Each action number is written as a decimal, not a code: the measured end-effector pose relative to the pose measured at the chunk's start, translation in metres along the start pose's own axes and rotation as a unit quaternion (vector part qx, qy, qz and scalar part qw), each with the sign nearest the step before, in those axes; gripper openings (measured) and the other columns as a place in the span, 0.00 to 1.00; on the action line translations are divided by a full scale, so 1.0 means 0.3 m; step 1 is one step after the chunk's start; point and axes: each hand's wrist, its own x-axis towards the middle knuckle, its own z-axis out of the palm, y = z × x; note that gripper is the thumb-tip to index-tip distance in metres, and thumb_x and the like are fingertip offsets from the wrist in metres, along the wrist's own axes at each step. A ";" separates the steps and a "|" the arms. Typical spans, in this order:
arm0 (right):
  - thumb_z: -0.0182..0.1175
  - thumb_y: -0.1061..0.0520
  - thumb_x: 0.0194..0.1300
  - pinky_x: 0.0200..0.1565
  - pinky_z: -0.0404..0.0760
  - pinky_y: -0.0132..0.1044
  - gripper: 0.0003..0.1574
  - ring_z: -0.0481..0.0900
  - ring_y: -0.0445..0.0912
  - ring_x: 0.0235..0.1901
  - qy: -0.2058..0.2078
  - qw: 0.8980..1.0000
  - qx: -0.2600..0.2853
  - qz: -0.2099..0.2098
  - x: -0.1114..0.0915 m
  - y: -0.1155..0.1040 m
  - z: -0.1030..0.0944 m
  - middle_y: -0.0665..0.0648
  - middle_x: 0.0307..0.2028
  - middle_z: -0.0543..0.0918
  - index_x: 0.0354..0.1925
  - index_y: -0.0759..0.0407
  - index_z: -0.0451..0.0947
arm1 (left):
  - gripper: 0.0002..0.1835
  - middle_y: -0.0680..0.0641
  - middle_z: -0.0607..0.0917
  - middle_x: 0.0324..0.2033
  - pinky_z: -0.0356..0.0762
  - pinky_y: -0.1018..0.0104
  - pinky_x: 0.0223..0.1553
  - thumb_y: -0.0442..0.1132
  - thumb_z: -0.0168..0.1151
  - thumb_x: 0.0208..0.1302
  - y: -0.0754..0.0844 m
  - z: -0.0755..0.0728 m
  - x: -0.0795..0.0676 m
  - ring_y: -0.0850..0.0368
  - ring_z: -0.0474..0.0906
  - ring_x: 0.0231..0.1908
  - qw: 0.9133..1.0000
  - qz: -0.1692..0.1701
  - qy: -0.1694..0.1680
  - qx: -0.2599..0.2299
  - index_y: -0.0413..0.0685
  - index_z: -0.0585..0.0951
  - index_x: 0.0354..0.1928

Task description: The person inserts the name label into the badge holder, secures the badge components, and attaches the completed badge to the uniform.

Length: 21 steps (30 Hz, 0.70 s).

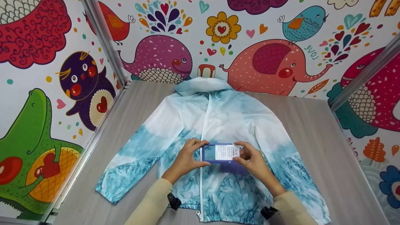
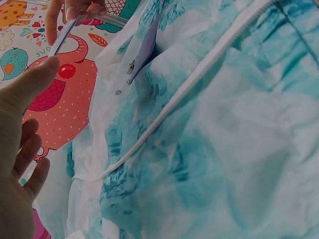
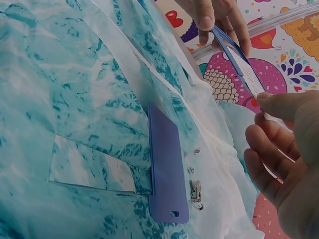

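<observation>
Both hands hold a clear badge holder (image 1: 204, 153) with a blue-purple frame, above a jacket. My left hand (image 1: 187, 156) pinches its left end between thumb and fingers. At the other end, my right hand (image 1: 252, 157) pinches the holder's right side, where a white printed card (image 1: 225, 152) fills about the right half of the frame. The jacket (image 1: 231, 122), white and teal with a front zip, lies spread flat beneath. On it rests a flat purple cover (image 3: 167, 164) with a small slot at one end. A metal clip (image 3: 197, 193) lies beside the cover.
The jacket's sleeves (image 1: 134, 168) spread out to both sides over a grey wood-grain table (image 1: 315, 131). Walls printed with cartoon animals (image 1: 162, 59) stand behind and at the sides, with metal rails (image 1: 103, 40) at the corners.
</observation>
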 end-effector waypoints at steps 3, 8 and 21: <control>0.68 0.65 0.61 0.29 0.72 0.30 0.31 0.70 0.38 0.22 0.001 1.000 -0.002 -0.002 0.001 -0.005 0.002 0.57 0.28 0.79 0.62 0.61 0.74 | 0.38 0.52 0.76 0.53 0.78 0.52 0.52 0.49 0.78 0.50 -0.001 -0.001 0.000 0.56 0.70 0.54 1.000 0.001 0.000 0.001 0.62 0.75 0.66; 0.68 0.65 0.61 0.30 0.73 0.31 0.31 0.71 0.39 0.23 -0.005 1.000 -0.003 0.000 0.001 -0.011 0.006 0.58 0.28 0.80 0.62 0.63 0.74 | 0.38 0.53 0.76 0.53 0.77 0.53 0.52 0.52 0.77 0.51 -0.001 -0.003 0.000 0.57 0.70 0.53 1.000 0.002 0.000 0.002 0.62 0.75 0.66; 0.68 0.64 0.60 0.30 0.76 0.31 0.32 0.74 0.39 0.23 -0.016 1.000 -0.001 -0.004 0.008 -0.012 0.015 0.58 0.29 0.80 0.63 0.59 0.73 | 0.38 0.54 0.76 0.53 0.77 0.53 0.52 0.51 0.78 0.50 0.006 0.001 0.001 0.58 0.69 0.54 1.000 -0.003 -0.004 -0.006 0.69 0.74 0.65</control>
